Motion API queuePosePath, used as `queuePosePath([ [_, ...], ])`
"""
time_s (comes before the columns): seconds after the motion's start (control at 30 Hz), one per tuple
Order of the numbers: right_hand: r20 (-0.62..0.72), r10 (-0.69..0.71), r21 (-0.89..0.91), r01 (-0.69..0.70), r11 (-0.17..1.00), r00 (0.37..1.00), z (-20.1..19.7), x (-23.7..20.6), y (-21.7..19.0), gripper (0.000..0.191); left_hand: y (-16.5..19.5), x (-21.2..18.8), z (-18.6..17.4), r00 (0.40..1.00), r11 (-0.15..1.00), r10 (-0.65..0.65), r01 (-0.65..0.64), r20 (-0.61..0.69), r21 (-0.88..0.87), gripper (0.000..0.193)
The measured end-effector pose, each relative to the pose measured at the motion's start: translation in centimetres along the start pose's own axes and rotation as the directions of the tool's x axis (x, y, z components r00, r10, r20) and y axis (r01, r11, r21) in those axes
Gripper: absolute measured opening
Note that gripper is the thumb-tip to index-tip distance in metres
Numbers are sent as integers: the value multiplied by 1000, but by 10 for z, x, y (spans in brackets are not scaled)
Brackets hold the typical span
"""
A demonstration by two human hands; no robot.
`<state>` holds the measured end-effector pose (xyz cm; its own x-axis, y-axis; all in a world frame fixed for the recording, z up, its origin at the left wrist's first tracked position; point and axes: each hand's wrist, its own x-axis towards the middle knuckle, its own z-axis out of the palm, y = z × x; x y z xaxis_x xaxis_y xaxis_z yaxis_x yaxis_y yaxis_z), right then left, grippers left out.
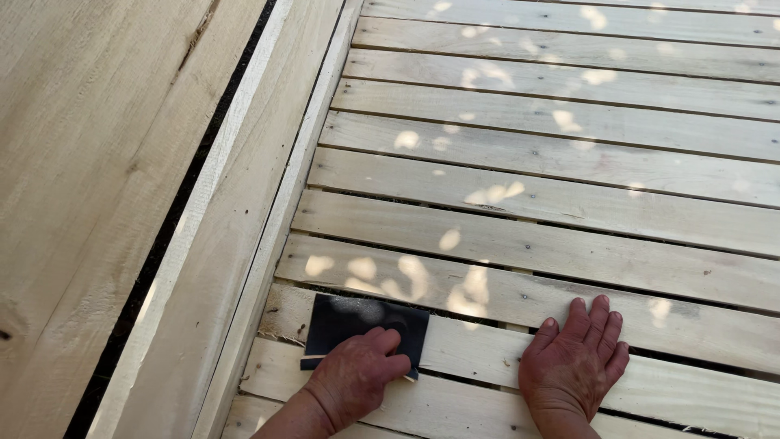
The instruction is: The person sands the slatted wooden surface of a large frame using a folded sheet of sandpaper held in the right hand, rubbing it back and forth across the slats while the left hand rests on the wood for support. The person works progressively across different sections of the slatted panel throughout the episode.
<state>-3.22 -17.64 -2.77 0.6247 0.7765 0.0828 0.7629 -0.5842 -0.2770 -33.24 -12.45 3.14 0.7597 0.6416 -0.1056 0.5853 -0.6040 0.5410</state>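
On the far left lie broad pale planks [73,162] with a dark gap [175,211] running between them, and beside these a raised wooden side rail [268,203] slants up the picture. To its right begins a bed of narrow pale slats [528,154], laid side by side with thin gaps between them and dappled with spots of sunlight.

Near the rail, at the bottom of the view, the left hand [355,375] presses down on a dark sheet of sandpaper [357,321] wrapped on a thin pad, fingers curled over its near edge and holding it flat against a slat [479,345]. The sandpaper sits at the slat's left end, close to the rail, and bridges the gap to the next slat toward the person.

Further right, the right hand [575,363] lies open and flat, fingers together, palm down on the same slat; it holds nothing and seems to brace the body.

By the look of it, the sanding of this slat is under way at its left end. Working on along the grain toward the right would call for steady downward pressure, and for the bracing hand to shift out of the pad's way.
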Motion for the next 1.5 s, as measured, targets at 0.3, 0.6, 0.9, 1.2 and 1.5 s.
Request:
queuePosePath([
  [0.3, -8, 0, -17, 0, 1000, 1000, 2, 1, 0, 61, 16, 11, -2, 998, 999, 33, -34, -47, -10, 14],
  [0.6, -7, -12, -17, 12, 1000, 1000, 2, 0, 2, 61, 0, -3, -1, 998, 1000, 3, -4, -64, -10, 16],
  [0.9, -9, -8, -37, 8, 999, 1000, 2, 2, 0, 62, 20, 18, 17, 994, 995, 102, -102, -33, 12, 20],
  [1.2, -6, -18, -30, 18, 999, 1000, 3, 0, 4, 62, -18, -19, -29, 993, 997, -54, 60, -105, 48, 14],
  [1.5, -10, -16, -8, 16, 1000, 1000, 2, 1, 0, 62, 11, 3, -4, 990, 996, 86, -88, -109, -5, 19],
])
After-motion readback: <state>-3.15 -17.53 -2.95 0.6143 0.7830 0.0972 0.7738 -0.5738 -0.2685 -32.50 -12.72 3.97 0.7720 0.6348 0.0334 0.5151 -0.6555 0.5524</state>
